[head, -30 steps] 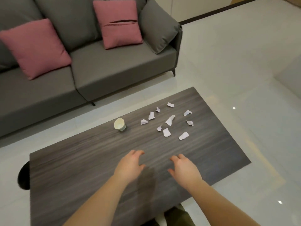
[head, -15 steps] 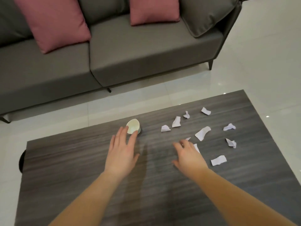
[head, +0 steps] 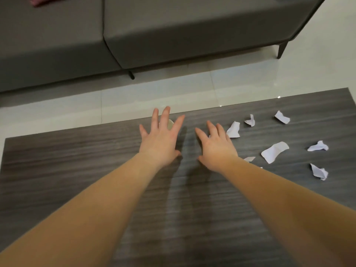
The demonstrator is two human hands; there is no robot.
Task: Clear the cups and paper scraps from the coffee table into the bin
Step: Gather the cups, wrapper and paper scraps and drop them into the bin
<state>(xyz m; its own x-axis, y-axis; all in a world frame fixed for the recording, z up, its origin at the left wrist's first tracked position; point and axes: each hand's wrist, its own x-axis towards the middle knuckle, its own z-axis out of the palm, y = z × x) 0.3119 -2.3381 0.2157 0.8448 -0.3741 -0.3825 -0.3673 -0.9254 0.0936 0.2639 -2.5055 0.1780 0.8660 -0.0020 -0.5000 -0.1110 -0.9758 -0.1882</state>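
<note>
Both our arms reach across the coffee table. Our left hand is spread, fingers apart, over one cup near the far edge. Our right hand is open too, holding nothing, beside seven visible paper scraps. Beyond stands a sofa.

Hands over the table, scraps to the right, sofa behind.

The left hand is spread over the table near its far edge, with the cup mostly hidden behind its fingers. The right hand lies just beside it to the right. Scraps are scattered on the table right of the right hand, the nearest touching or just past its fingertips. Beyond the table lies a strip of floor, then the sofa.
</note>
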